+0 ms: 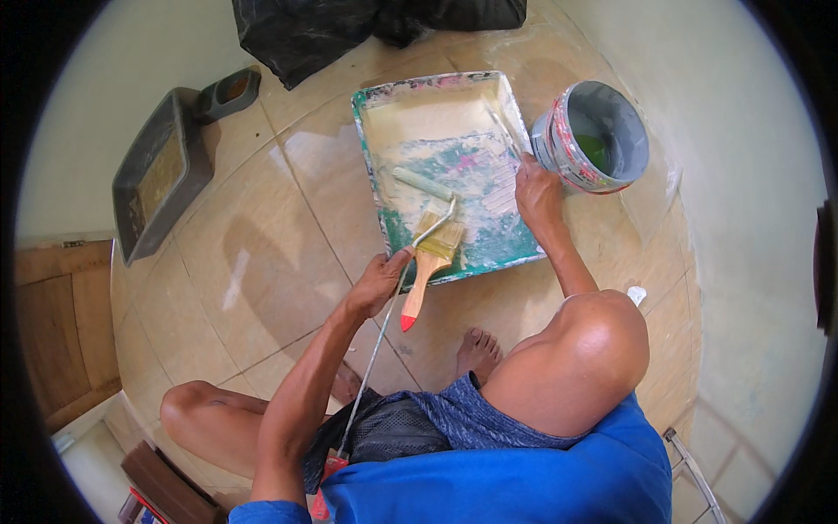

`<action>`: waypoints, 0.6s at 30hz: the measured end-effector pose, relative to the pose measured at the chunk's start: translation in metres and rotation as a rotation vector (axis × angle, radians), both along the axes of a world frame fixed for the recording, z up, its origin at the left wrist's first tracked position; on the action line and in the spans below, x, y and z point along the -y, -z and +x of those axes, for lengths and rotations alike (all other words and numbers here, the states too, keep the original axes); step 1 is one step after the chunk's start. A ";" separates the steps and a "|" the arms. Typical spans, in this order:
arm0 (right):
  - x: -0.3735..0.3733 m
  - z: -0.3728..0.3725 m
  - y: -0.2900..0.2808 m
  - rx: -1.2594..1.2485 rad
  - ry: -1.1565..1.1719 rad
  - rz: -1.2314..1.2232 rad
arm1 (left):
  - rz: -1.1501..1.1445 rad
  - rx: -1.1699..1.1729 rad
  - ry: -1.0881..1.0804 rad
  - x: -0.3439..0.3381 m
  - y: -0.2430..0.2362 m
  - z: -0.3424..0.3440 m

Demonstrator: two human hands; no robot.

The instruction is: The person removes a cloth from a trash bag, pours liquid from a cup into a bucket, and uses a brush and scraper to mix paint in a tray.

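Observation:
My left hand (381, 279) is closed round the long wire stem of a small paint roller (423, 183). Its pale sleeve is over the paint tray (534, 255), and its red grip (330, 482) reaches back to my lap. Beside that hand a wide paintbrush (415, 293) lies across the tray's near edge, red-tipped wooden handle toward me. The tray is streaked with cream, green and a little pink. My right hand (539, 196) is at the tray's right edge, closed on a thin pale stick-like tool (504, 124) slanting over the cream paint; its exact kind is unclear.
Right of the tray a grey bucket (552, 144) holds some green paint. A grey tray (166, 240) and a small dark container (249, 86) lie on the left. Black plastic (301, 35) is at the far side. Walls, a wooden panel (65, 323) and a metal frame (696, 472) surround the tiled floor.

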State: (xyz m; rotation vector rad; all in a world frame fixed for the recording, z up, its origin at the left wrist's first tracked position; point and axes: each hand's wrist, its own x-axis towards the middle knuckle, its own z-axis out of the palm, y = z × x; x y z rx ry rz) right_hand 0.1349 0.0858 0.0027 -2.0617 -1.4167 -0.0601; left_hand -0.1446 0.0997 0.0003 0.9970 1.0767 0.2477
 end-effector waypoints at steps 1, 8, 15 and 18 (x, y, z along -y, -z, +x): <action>0.001 -0.001 -0.005 0.013 0.032 -0.067 | 0.014 -0.007 -0.018 0.003 -0.001 0.001; 0.009 -0.008 -0.009 -0.109 -0.056 0.041 | 0.367 0.153 -0.054 0.002 0.013 0.004; 0.010 0.002 -0.001 -0.085 0.062 -0.003 | 0.549 0.130 0.017 -0.007 0.023 0.003; 0.012 0.011 0.001 -0.102 0.050 0.069 | 0.557 0.174 0.046 -0.013 0.025 0.002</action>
